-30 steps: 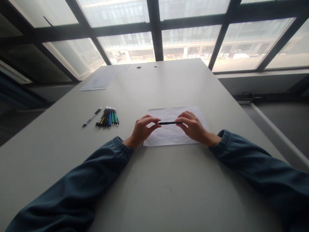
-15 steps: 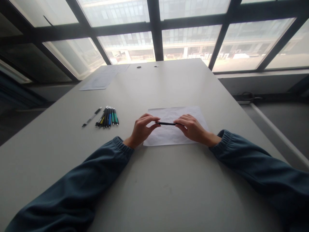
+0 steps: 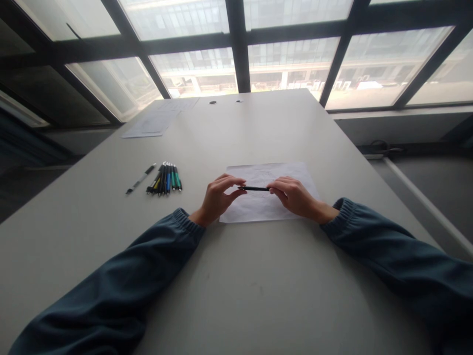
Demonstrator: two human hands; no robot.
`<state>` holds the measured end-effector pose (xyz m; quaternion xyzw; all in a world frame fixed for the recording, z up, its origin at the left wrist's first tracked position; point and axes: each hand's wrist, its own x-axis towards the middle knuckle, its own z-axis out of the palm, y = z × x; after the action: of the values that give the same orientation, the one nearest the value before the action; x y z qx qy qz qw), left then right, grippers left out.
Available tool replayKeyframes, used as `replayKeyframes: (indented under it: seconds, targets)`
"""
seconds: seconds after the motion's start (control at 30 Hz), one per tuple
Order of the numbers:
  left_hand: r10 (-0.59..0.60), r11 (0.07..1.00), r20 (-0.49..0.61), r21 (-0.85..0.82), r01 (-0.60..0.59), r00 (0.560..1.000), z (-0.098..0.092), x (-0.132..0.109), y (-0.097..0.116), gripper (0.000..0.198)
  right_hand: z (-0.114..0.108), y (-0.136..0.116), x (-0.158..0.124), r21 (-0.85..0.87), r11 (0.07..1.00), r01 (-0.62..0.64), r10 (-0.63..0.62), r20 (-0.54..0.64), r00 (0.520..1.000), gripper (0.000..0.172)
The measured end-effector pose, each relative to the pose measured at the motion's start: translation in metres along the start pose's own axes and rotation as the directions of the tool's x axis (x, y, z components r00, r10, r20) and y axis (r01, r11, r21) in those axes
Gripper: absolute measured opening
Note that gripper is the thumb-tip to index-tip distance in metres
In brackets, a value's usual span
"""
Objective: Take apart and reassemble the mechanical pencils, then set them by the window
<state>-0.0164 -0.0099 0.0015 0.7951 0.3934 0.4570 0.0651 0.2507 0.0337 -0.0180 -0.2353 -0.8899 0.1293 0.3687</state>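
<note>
A black pen (image 3: 255, 188) lies level between my two hands, above a white sheet of paper (image 3: 254, 213). My left hand (image 3: 219, 193) pinches the pen's left end between thumb and fingertips. At the other end, the thumb and fingers of my right hand (image 3: 293, 193) are closed round the pen and hide its tip. Faint lines show on the paper, which is partly covered by both hands. Left of my left hand lies a bunch of pens (image 3: 166, 180) in black, yellow, blue and green. One clear pen with a black grip (image 3: 141, 179) rests apart from them.
All of this is on a large white table (image 3: 236, 276). More papers (image 3: 151, 121) lie at its far left corner. A round dark hole (image 3: 212, 102) and a small object (image 3: 239, 101) are near the far edge. Dark-framed windows (image 3: 242, 54) stand behind.
The pen and my right hand have shifted very slightly to the right. Both hands keep hold of the pen, and the other pens have not moved.
</note>
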Motion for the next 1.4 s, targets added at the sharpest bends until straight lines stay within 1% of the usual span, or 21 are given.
replayKeyframes:
  seconds: [0.13, 0.17, 0.23, 0.27, 0.37, 0.43, 0.57, 0.73, 0.93, 1.0, 1.1, 1.17, 1.2, 1.27, 1.33, 1.37, 1.4]
  targets:
    - [-0.026, 0.999, 0.017, -0.029, 0.026, 1.0, 0.0009, -0.0005, 0.0009, 0.045, -0.0004, -0.0005, 0.0009, 0.001, 1.0, -0.009, 0.009, -0.013, 1.0, 0.021]
    - [-0.043, 0.999, 0.011, -0.027, 0.043, 0.999, 0.0012, -0.0007, 0.0007, 0.044, -0.0007, -0.0008, 0.0012, 0.002, 1.0, -0.013, 0.013, -0.018, 1.0, 0.021]
    - [-0.082, 0.997, 0.004, 0.001, 0.082, 0.997, 0.0014, -0.0014, -0.0002, 0.035, -0.0016, -0.0014, 0.0018, 0.009, 1.0, -0.019, 0.019, -0.025, 0.999, 0.021]
    - [-0.098, 0.995, 0.008, 0.02, 0.098, 0.995, 0.0014, -0.0017, -0.0008, 0.036, -0.0021, -0.0016, 0.002, 0.012, 1.0, -0.021, 0.022, -0.027, 0.999, 0.02]
    - [-0.136, 0.99, 0.043, 0.046, 0.134, 0.99, 0.0009, -0.0024, -0.0019, 0.053, -0.003, -0.0021, 0.0022, 0.016, 1.0, -0.022, 0.022, -0.027, 0.999, 0.021]
    - [-0.168, 0.986, 0.066, 0.031, 0.167, 0.984, 0.0005, -0.0022, -0.0014, 0.055, -0.0031, -0.0021, 0.0019, 0.013, 1.0, -0.022, 0.023, -0.025, 0.999, 0.022]
    - [-0.192, 0.981, 0.071, 0.015, 0.192, 0.979, 0.0, -0.0007, 0.0015, 0.052, -0.0026, -0.001, 0.0012, -0.001, 1.0, -0.008, 0.008, -0.019, 1.0, 0.022]
    - [-0.152, 0.988, 0.055, 0.015, 0.151, 0.987, 0.0005, 0.0004, 0.0016, 0.044, -0.0022, 0.0006, 0.0008, -0.005, 1.0, -0.01, 0.01, -0.016, 1.0, 0.023]
    - [-0.109, 0.994, -0.014, -0.02, 0.109, 0.994, 0.0028, -0.0007, -0.0022, 0.02, -0.0021, 0.0012, 0.0005, 0.008, 1.0, -0.022, 0.023, -0.019, 1.0, 0.022]
    - [-0.098, 0.994, -0.015, -0.044, 0.097, 0.995, 0.0026, -0.0006, -0.0019, 0.015, -0.0022, 0.0011, 0.0005, 0.005, 1.0, -0.022, 0.022, -0.017, 1.0, 0.022]
    - [-0.063, 0.997, -0.001, -0.051, 0.063, 0.998, 0.0015, 0.0002, -0.0004, 0.013, -0.0025, 0.0004, 0.0008, -0.005, 1.0, -0.018, 0.018, -0.017, 1.0, 0.021]
    - [-0.037, 0.999, 0.015, -0.029, 0.037, 0.999, 0.0012, 0.0007, 0.0002, 0.016, -0.0029, -0.0005, 0.0011, -0.005, 1.0, -0.021, 0.021, -0.017, 1.0, 0.021]
    - [-0.027, 0.999, 0.025, -0.018, 0.027, 0.999, 0.0013, 0.0008, 0.0001, 0.021, -0.0031, -0.001, 0.0013, -0.004, 1.0, -0.022, 0.022, -0.02, 1.0, 0.021]
    - [-0.023, 1.0, 0.046, -0.011, 0.023, 0.999, 0.0021, 0.0004, -0.001, 0.04, -0.0035, -0.0019, 0.0018, -0.002, 1.0, -0.024, 0.024, -0.026, 0.999, 0.022]
    - [-0.047, 0.999, 0.06, -0.015, 0.048, 0.997, 0.003, -0.0007, -0.003, 0.058, -0.0037, -0.0024, 0.0021, -0.002, 1.0, -0.024, 0.024, -0.029, 0.999, 0.022]
    - [-0.065, 0.998, 0.063, -0.015, 0.067, 0.996, 0.0033, -0.0013, -0.0041, 0.059, -0.0036, -0.0024, 0.0022, -0.002, 1.0, -0.023, 0.023, -0.029, 0.999, 0.022]
    - [-0.085, 0.996, 0.063, -0.01, 0.086, 0.994, 0.0034, -0.0018, -0.0052, 0.053, -0.0035, -0.0023, 0.0022, -0.002, 1.0, -0.022, 0.022, -0.027, 0.999, 0.022]
